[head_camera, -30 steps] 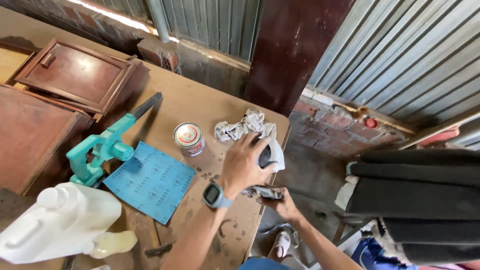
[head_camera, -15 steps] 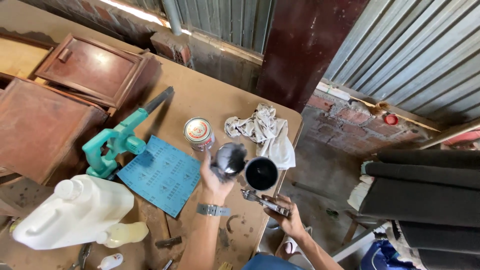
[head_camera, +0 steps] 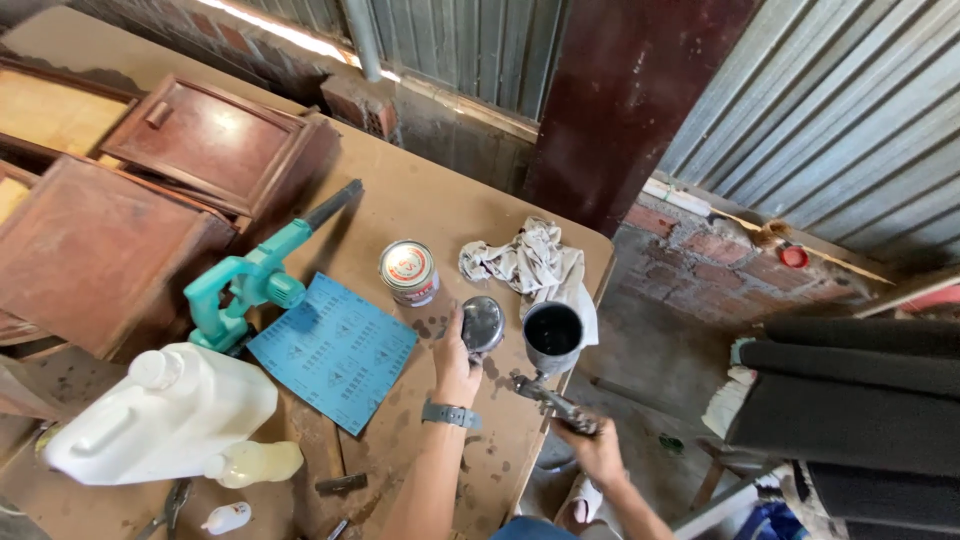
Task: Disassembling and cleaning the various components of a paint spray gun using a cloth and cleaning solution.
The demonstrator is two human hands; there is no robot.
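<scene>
Here, lid off the spray gun cup.
Left hand [head_camera: 455,362] pinches the round lid [head_camera: 482,323]; right hand [head_camera: 592,448] grips the spray gun [head_camera: 551,357].

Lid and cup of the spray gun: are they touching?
Apart. The head view shows the left hand holding the lid beside the open cup, with bare table between them.
</scene>
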